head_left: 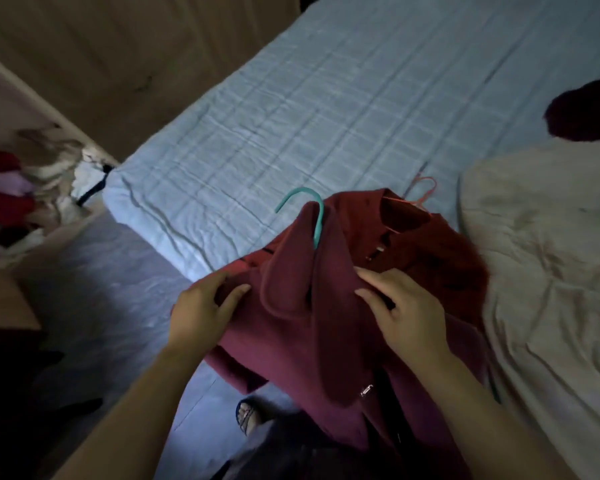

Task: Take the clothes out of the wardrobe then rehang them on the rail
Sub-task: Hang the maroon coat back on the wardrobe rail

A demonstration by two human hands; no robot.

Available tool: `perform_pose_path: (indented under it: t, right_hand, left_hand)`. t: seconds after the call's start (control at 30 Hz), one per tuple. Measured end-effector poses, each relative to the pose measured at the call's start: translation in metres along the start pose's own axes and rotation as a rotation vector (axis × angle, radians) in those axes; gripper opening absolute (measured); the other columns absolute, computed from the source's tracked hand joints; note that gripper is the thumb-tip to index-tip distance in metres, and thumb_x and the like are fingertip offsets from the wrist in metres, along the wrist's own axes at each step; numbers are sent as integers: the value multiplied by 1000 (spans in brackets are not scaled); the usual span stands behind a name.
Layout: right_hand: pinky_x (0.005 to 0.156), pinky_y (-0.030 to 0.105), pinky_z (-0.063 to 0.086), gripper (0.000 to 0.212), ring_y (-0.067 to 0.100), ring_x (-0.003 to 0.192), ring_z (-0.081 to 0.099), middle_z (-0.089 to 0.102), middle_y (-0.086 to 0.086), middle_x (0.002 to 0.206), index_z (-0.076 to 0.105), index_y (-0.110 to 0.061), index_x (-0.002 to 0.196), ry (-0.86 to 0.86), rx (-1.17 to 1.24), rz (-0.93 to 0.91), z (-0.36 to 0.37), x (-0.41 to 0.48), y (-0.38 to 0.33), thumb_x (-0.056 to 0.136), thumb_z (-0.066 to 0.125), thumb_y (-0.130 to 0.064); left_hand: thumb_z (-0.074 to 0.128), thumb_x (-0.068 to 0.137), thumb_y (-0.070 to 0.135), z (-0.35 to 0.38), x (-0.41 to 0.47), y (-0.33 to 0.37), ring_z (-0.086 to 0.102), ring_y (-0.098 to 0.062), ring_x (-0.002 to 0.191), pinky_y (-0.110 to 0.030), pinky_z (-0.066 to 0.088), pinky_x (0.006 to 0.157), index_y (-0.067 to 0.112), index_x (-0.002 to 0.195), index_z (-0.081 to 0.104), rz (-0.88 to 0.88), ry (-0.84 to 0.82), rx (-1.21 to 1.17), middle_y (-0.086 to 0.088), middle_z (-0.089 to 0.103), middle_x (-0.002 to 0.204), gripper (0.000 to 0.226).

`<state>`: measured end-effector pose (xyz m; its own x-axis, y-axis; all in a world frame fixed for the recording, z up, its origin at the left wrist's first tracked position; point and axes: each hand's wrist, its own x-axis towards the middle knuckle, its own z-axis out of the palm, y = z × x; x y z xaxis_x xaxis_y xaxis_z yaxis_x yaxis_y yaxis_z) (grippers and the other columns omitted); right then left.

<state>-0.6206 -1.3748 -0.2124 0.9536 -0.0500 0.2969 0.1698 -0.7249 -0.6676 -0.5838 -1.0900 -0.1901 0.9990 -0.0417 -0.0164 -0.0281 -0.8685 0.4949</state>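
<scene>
A maroon coat point(319, 327) lies at the bed's near edge and hangs over it toward the floor. A teal hanger point(312, 209) sticks out of its collar, hook pointing left. My left hand point(201, 310) grips the coat's left shoulder with the thumb on top. My right hand point(399, 310) rests on the right shoulder, fingers pressed into the cloth. Under the coat lies a redder garment point(440, 244) on an orange hanger point(421, 192).
The bed point(326, 116) has a light blue checked sheet. A pale crumpled blanket point(551, 258) lies on the right, with a dark red cloth point(586, 112) above it. A wardrobe shelf with piled clothes point(25, 188) is at far left. My sandalled foot point(248, 415) stands on the floor.
</scene>
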Motion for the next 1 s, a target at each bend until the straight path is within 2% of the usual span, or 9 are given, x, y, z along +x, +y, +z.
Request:
perform_pose_path:
  t: [0.1,0.17,0.23,0.33,0.43,0.53,0.7,0.87,1.0]
  right_hand:
    - [62,24,48,31,7,76,63,66,-9,88,68,-28,112,-57,35,-115,34,16,-61,88,55,-40]
    - [59,25,49,31,8,71,63,66,-8,87,68,-28,112,-82,44,-185,60,27,-103,88,54,-41]
    - [58,24,48,30,7,65,59,67,-8,87,68,-27,111,-86,64,-246,87,39,-146,87,56,-40]
    - [56,28,48,28,10,61,60,67,-6,82,69,-25,110,-97,88,-335,133,54,-208,88,57,-38]
    - [58,27,47,29,13,61,61,67,-4,79,70,-22,109,-108,97,-428,182,68,-265,87,57,-37]
    - [61,22,46,30,12,61,59,67,-4,80,71,-18,107,-135,150,-478,234,88,-319,86,58,-36]
    - [64,14,43,32,10,66,56,66,-4,77,72,-17,104,-154,219,-546,316,142,-410,85,57,-37]
    - [66,25,48,30,13,69,62,69,-3,86,71,-19,107,-139,306,-649,393,219,-494,85,58,-35]
    - [64,28,48,31,18,66,63,69,-3,89,70,-20,110,-130,329,-724,464,295,-555,86,57,-36]
  left_hand:
    - [58,82,45,-48,-25,-50,61,-24,74,-31,42,64,20,92,63,-108,96,-30,0,66,78,28]
    - [65,86,34,-79,-36,-86,61,-26,75,-30,39,64,20,97,62,-162,157,-35,2,64,78,18]
    - [66,85,30,-111,-41,-122,61,-23,78,-30,40,68,24,103,62,-183,211,-56,2,66,82,19]
    - [62,85,40,-159,-46,-187,63,-19,86,-30,44,74,24,103,64,-159,282,-72,4,69,93,24]
    - [47,82,54,-204,-49,-250,63,-21,86,-38,49,77,24,97,63,-138,346,-62,6,69,93,38]
    - [43,83,56,-246,-46,-308,63,-24,87,-42,49,77,27,96,62,-148,406,-13,5,68,92,37]
    - [34,84,57,-319,-21,-389,59,-28,84,-39,42,74,24,93,59,-199,488,96,3,64,87,42]
    - [33,84,57,-388,28,-460,58,-30,83,-39,39,73,19,88,58,-294,643,149,-1,65,85,45]
    - [36,83,56,-443,87,-519,58,-26,84,-39,40,77,25,93,58,-329,721,120,3,65,86,39]
